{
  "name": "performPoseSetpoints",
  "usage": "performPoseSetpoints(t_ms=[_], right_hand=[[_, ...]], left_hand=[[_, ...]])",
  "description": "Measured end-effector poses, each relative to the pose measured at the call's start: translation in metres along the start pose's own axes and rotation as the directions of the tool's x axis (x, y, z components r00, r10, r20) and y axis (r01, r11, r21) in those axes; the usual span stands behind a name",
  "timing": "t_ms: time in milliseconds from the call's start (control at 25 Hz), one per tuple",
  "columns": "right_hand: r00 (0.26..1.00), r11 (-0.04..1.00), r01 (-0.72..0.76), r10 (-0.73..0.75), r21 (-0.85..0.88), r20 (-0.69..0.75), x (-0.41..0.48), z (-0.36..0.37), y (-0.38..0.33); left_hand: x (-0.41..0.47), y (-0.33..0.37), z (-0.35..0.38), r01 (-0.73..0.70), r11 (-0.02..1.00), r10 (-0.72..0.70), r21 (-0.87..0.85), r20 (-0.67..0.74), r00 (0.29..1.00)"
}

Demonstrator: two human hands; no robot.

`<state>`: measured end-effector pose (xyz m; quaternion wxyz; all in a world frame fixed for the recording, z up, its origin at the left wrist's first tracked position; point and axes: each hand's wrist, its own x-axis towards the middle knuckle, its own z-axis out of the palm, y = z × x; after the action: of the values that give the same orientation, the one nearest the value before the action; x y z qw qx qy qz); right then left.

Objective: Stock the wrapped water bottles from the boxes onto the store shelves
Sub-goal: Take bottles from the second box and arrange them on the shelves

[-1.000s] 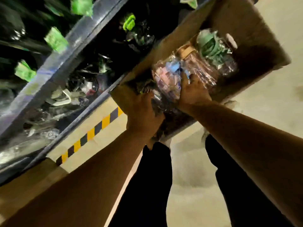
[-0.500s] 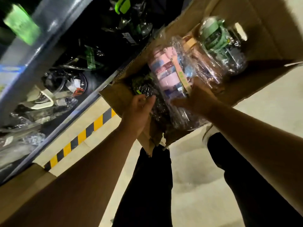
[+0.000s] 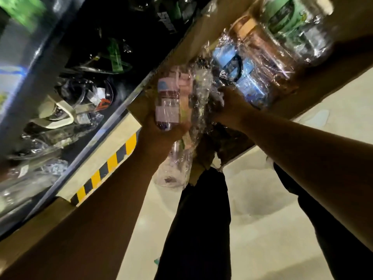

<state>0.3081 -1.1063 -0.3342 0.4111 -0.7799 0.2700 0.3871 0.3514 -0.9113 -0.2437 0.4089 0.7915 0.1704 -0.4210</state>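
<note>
Where crinkly film (image 3: 200, 98) wraps the cylindrical bottle (image 3: 167, 106), the left hand (image 3: 159, 136) grips.

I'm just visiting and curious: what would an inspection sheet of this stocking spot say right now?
Surface: pale floor, bare where visible.
Job's things: cardboard box holds a wrapped blue bottle, orange bottle and green bottle; the pink bottle sticks out past the box's edge.
Clutter: another cardboard piece beside the shelf.
Hands: left hand grips the pink bottle; right hand reaches among the wrapped bottles, fingers hidden.
Cables: nothing seen.
Surroundings: dark shelf with wrapped goods; yellow-black stripe below.
</note>
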Motion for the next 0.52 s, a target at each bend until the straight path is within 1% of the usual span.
performPoseSetpoints(t_ms=[40,80,160,280,320,360,440,520], right_hand=[[0.999,0.988,0.022,-0.019,-0.151,0.026,0.009,0.011,-0.004],[0.999,0.976,0.029,-0.024,-0.218,0.025,0.014,0.019,-0.008],[0.999,0.975,-0.013,0.003,-0.223,-0.046,0.03,0.031,-0.006],[0.996,0.981,-0.023,0.006,-0.194,-0.087,0.031,0.037,-0.003],[0.996,0.986,-0.014,0.0,-0.164,-0.084,0.024,0.036,-0.003],[0.996,0.995,-0.001,-0.007,-0.097,-0.085,0.016,0.03,-0.004],[0.994,0.997,0.003,0.005,0.078,-0.107,-0.01,0.012,-0.008],[0.986,0.964,-0.017,0.061,0.266,-0.158,-0.04,-0.014,-0.013]], left_hand=[[0.003,-0.01,-0.006,0.003,1.0,-0.002,0.014,-0.006,1.0],[0.007,-0.019,-0.012,0.008,0.999,-0.008,0.043,-0.01,1.0],[0.014,-0.033,-0.02,0.016,0.994,-0.015,0.106,-0.01,1.0],[0.019,-0.042,-0.024,0.035,0.995,-0.034,0.092,-0.013,0.999],[0.019,-0.042,-0.024,0.039,0.997,-0.039,0.071,-0.011,0.999],[0.019,-0.037,-0.024,0.036,0.999,-0.036,0.034,0.005,0.999],[0.011,-0.024,-0.021,0.041,0.998,-0.04,-0.042,0.043,0.998],[-0.008,-0.001,-0.015,0.037,0.997,-0.032,-0.072,0.065,0.997]])
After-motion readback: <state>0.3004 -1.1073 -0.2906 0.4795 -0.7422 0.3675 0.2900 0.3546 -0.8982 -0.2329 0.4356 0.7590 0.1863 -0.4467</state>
